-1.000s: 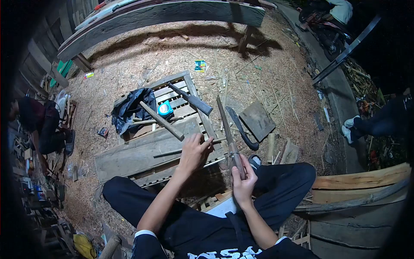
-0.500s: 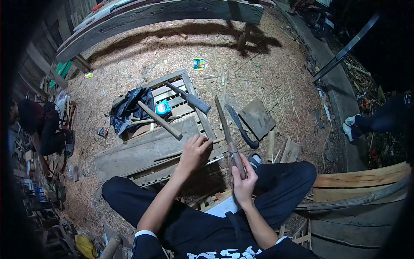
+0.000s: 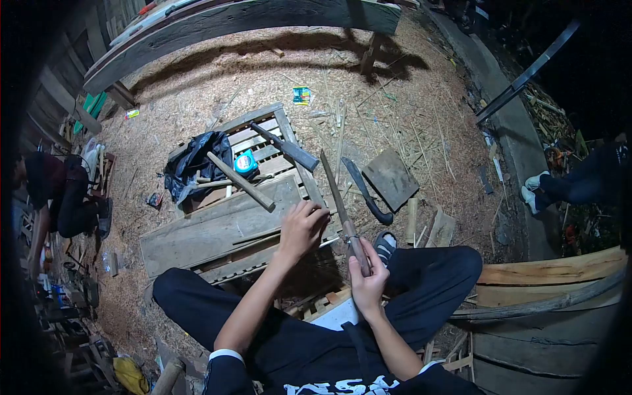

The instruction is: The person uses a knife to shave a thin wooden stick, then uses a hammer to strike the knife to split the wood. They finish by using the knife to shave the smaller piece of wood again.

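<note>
My right hand [image 3: 368, 276] is wrapped round the wooden handle of a long narrow knife [image 3: 336, 191], its blade pointing up and away from me. My left hand [image 3: 301, 230] is closed round a thin wooden stick [image 3: 258, 237], which pokes out on both sides of the fist and reaches close to the blade. Beyond my hands a slatted wooden pallet [image 3: 284, 125] carries a wide plank [image 3: 197, 237], a round wooden rod [image 3: 241, 181], a teal tape measure [image 3: 245, 162], a black plastic bag [image 3: 197, 164] and a dark wooden-handled tool [image 3: 289, 150].
A curved machete [image 3: 365, 191] with a dark handle lies right of the knife, beside a square board [image 3: 390, 174]. A long wooden bench [image 3: 243, 33] spans the far side. One person [image 3: 69, 191] crouches at left; another person's legs [image 3: 573, 181] show at right. Wood shavings cover the ground.
The knife has shifted slightly left, its tip a little lower and closer to the left hand. The left hand still grips the stick, its fingers slightly turned.
</note>
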A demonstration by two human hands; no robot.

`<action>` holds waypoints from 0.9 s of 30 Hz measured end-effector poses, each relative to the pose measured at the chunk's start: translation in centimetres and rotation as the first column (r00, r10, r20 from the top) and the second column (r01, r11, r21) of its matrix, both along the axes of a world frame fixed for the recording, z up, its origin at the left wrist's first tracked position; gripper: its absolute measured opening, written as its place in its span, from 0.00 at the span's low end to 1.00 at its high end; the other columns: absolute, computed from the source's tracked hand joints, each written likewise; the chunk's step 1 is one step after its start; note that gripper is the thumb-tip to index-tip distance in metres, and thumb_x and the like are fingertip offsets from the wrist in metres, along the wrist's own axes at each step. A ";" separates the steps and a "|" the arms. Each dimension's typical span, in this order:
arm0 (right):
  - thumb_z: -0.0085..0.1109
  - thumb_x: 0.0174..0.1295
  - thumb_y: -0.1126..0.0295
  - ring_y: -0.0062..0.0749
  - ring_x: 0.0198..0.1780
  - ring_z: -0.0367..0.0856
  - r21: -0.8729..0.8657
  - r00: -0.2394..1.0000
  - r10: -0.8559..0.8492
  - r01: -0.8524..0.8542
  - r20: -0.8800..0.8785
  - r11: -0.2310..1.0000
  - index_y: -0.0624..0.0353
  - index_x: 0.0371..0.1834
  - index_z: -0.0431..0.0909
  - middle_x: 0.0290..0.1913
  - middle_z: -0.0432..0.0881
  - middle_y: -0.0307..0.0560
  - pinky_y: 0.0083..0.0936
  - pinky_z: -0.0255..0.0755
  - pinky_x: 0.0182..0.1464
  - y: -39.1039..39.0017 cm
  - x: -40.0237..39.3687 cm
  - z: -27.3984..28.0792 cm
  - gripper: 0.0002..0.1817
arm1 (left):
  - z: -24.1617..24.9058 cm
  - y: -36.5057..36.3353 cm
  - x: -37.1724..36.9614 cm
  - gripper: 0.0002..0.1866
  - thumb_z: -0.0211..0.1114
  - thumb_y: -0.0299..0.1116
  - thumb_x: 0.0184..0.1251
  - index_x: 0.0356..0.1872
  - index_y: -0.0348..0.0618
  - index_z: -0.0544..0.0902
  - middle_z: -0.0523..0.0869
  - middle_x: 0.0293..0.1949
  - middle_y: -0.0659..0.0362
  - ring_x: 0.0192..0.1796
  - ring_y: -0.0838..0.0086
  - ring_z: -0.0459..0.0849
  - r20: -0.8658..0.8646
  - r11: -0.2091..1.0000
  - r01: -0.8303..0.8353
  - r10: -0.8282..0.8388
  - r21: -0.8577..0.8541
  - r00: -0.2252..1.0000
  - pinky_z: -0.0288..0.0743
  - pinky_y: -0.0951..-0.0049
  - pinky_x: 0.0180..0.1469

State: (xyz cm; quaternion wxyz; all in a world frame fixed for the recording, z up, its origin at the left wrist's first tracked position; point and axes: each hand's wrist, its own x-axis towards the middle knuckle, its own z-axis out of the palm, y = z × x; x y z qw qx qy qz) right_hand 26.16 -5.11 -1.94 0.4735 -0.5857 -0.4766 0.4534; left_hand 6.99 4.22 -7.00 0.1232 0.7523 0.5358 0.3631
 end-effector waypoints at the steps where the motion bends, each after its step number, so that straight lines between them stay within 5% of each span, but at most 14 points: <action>1: 0.65 0.71 0.74 0.30 0.57 0.86 0.011 1.000 -0.008 0.008 -0.013 1.000 0.79 0.69 0.75 0.59 0.87 0.58 0.26 0.79 0.60 0.0 0.0 -0.2 0.27 | -0.1 0.2 0.2 0.12 0.73 0.32 0.64 0.48 0.47 0.89 0.86 0.45 0.58 0.49 0.60 0.83 0.002 1.000 -0.002 0.002 0.001 1.000 0.74 0.60 0.50; 27: 0.66 0.70 0.73 0.21 0.43 0.86 0.025 0.991 -0.010 0.007 0.135 1.000 0.74 0.65 0.80 0.45 0.91 0.50 0.23 0.81 0.47 0.0 0.1 1.6 0.22 | 0.2 0.8 0.7 0.10 0.75 0.31 0.62 0.44 0.44 0.91 0.87 0.39 0.55 0.43 0.57 0.86 0.136 1.000 -0.005 0.005 0.002 0.991 0.80 0.60 0.45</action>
